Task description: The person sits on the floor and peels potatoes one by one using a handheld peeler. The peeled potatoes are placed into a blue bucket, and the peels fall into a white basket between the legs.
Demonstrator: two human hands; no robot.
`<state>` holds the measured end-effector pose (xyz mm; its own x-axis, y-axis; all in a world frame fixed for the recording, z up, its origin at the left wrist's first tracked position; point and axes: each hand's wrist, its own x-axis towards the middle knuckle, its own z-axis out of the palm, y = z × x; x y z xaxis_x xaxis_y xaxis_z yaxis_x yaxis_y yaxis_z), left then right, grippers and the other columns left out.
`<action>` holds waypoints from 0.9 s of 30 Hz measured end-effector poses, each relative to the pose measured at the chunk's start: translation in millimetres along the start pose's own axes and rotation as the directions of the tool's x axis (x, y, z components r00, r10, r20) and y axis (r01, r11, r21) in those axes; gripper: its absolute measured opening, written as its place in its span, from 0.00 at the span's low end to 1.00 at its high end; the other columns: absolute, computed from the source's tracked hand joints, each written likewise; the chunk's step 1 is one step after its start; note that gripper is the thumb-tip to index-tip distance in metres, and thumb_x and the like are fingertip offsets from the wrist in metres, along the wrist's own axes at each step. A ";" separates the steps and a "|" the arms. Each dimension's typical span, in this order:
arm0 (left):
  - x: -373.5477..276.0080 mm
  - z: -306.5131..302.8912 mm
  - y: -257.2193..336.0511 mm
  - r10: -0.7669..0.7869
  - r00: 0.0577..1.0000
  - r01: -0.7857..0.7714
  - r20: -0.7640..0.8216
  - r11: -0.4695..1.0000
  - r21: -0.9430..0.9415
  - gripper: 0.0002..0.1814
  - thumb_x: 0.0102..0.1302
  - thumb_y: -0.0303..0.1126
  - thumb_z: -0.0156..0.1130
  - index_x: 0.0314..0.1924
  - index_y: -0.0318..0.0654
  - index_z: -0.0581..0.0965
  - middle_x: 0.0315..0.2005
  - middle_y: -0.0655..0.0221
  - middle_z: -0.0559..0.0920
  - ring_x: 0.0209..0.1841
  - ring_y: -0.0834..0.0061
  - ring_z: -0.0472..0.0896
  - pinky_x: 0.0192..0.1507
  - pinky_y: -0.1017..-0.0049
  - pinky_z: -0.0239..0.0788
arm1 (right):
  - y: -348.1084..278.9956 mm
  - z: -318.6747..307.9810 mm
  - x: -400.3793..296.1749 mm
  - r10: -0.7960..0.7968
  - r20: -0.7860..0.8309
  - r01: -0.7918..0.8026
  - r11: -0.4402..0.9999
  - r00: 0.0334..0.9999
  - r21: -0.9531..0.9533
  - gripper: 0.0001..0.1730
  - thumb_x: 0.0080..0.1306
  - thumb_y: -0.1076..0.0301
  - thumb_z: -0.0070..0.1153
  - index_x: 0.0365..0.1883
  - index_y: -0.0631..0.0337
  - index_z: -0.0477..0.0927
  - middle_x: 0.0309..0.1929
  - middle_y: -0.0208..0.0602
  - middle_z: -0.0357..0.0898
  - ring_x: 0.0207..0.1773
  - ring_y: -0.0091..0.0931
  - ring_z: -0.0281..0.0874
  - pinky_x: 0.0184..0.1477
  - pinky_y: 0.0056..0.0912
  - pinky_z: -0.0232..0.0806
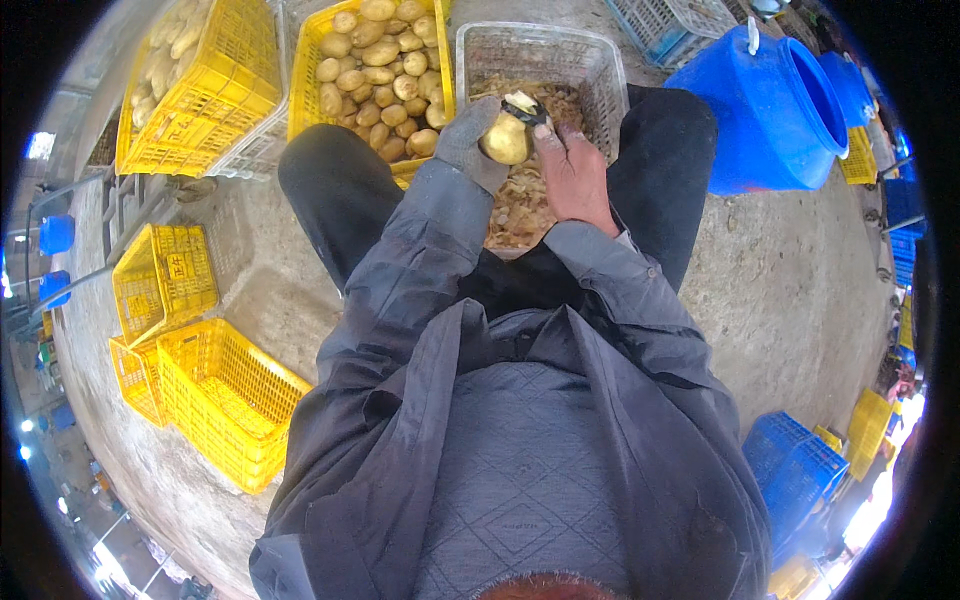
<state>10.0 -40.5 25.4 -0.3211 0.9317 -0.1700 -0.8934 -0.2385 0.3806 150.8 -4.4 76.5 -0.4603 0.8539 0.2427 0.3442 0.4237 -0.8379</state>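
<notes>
My left hand (471,141), in a grey glove, grips a potato (506,142) with pale yellow flesh showing. Against the top of this potato lies a black peeler (523,111), held in my bare right hand (574,169). A pale strip of peel sits on the peeler. Both hands are above a grey plastic crate (540,36) between my knees, and potato peelings (517,206) cover its bottom. Just left of it, a yellow crate (309,75) is filled with many whole potatoes (382,94).
Another yellow crate (240,97) of potatoes stands at the upper left. Yellow crates (225,405) sit on the concrete floor (787,300) to my left. A large blue barrel (739,112) stands beyond my right knee. Blue crates (791,472) are at the lower right.
</notes>
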 end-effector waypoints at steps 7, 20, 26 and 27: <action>-10.8 4.9 10.3 -0.241 0.969 0.246 0.053 0.962 -0.118 0.19 0.71 0.46 0.50 0.53 0.41 0.72 0.44 0.64 0.81 0.44 0.66 0.80 0.49 0.65 0.74 | -13.1 5.7 -14.4 -0.062 0.070 0.073 0.983 0.996 -0.168 0.18 0.69 0.60 0.52 0.39 0.71 0.77 0.23 0.62 0.74 0.31 0.55 0.76 0.32 0.48 0.65; -1.4 19.1 15.8 0.223 0.852 -0.183 -0.474 0.974 0.130 0.12 0.65 0.42 0.58 0.40 0.42 0.75 0.31 0.68 0.78 0.36 0.69 0.78 0.33 0.66 0.75 | 17.7 17.6 -46.6 0.213 0.033 -0.206 0.968 0.977 -0.142 0.21 0.69 0.56 0.52 0.42 0.71 0.77 0.27 0.61 0.76 0.34 0.52 0.76 0.35 0.44 0.66; 10.1 -7.8 7.8 0.269 0.899 -0.204 -0.345 0.955 0.214 0.10 0.69 0.37 0.54 0.41 0.37 0.75 0.31 0.67 0.79 0.35 0.73 0.79 0.38 0.77 0.75 | 7.0 21.2 -16.4 0.059 0.018 -0.059 0.998 0.998 0.018 0.20 0.70 0.57 0.51 0.42 0.71 0.76 0.25 0.58 0.75 0.29 0.45 0.75 0.33 0.43 0.64; 13.7 -10.8 7.2 0.226 0.927 -0.204 -0.300 0.973 0.104 0.10 0.67 0.35 0.56 0.40 0.36 0.76 0.30 0.66 0.79 0.32 0.71 0.79 0.36 0.74 0.75 | 2.8 24.4 -15.6 0.040 0.024 -0.041 0.998 0.999 0.039 0.20 0.70 0.58 0.51 0.43 0.71 0.76 0.24 0.57 0.74 0.29 0.45 0.75 0.33 0.42 0.64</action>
<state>-4.2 -32.4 15.9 -0.5939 0.7272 -0.3442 -0.7716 -0.3939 0.4995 139.0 -23.9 58.4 -0.4657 0.8627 0.1974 0.3306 0.3765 -0.8654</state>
